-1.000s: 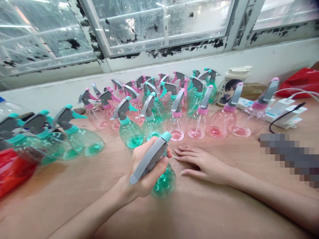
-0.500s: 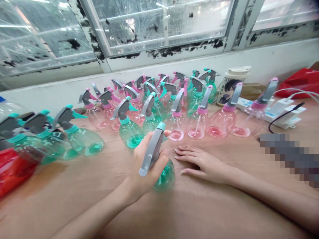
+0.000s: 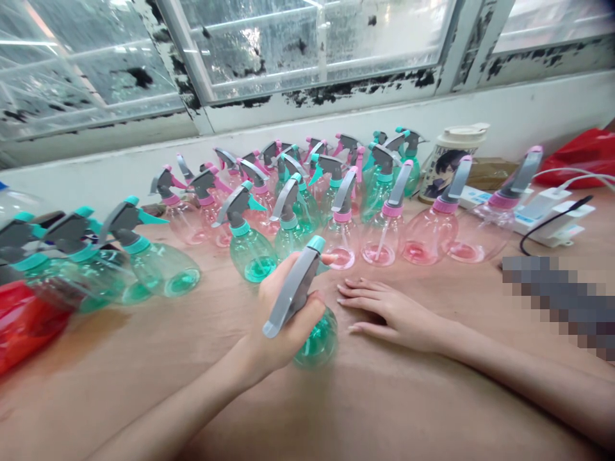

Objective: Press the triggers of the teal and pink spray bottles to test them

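My left hand (image 3: 283,320) is wrapped round the neck of a green spray bottle (image 3: 318,342) with a grey head and a teal nozzle cap. The bottle stands on the brown table (image 3: 365,410), and part of its neck and trigger is hidden by the fingers. To the right, my right hand (image 3: 391,315) lies flat, palm down, with fingers stretched out towards the bottle and nothing in them. Just beyond the hands stand another green spray bottle (image 3: 252,250) and a pink spray bottle (image 3: 341,234).
Several pink and green spray bottles crowd the back by the window wall. Three green ones (image 3: 163,269) stand at left beside a red plastic bag (image 3: 29,326). At right are a white cup (image 3: 444,166), a power strip (image 3: 542,221) with cables, and a blurred-out object (image 3: 562,301).
The head of the held spray bottle has swung slightly, its grey rear end moving a little to the left. My right hand stays in place. The view has shifted slightly.
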The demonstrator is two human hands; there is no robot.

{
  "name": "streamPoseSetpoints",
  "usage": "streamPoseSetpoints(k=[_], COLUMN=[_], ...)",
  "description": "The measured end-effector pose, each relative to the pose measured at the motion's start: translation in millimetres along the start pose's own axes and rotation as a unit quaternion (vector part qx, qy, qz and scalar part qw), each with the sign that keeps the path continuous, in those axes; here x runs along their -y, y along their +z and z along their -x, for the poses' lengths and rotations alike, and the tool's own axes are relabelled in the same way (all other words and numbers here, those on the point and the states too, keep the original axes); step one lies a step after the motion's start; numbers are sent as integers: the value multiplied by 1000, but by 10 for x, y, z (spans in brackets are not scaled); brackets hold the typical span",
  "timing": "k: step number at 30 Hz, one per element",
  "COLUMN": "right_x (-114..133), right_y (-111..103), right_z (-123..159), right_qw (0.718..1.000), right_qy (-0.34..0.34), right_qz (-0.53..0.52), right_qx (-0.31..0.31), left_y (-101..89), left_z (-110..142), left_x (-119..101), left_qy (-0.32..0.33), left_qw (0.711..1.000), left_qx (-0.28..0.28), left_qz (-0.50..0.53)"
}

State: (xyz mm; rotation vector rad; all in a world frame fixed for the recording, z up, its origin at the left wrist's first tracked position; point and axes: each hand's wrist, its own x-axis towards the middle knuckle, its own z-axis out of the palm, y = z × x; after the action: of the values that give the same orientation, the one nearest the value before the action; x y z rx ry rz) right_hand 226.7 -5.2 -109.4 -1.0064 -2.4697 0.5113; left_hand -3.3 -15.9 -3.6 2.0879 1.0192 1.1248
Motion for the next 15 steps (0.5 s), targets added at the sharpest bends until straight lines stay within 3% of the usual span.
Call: streamPoseSetpoints(k=[15], right_x=[-38], right_y=[40], right_z=[13], right_qw=[1000], right_qy=[-12], right_qz=[-4], right_qx=[-10], left_y=[-43], left_z=[-38], left_x=[-38], left_qy=[-10], left_qw=[1000], left_qx=[23], left_qz=[7])
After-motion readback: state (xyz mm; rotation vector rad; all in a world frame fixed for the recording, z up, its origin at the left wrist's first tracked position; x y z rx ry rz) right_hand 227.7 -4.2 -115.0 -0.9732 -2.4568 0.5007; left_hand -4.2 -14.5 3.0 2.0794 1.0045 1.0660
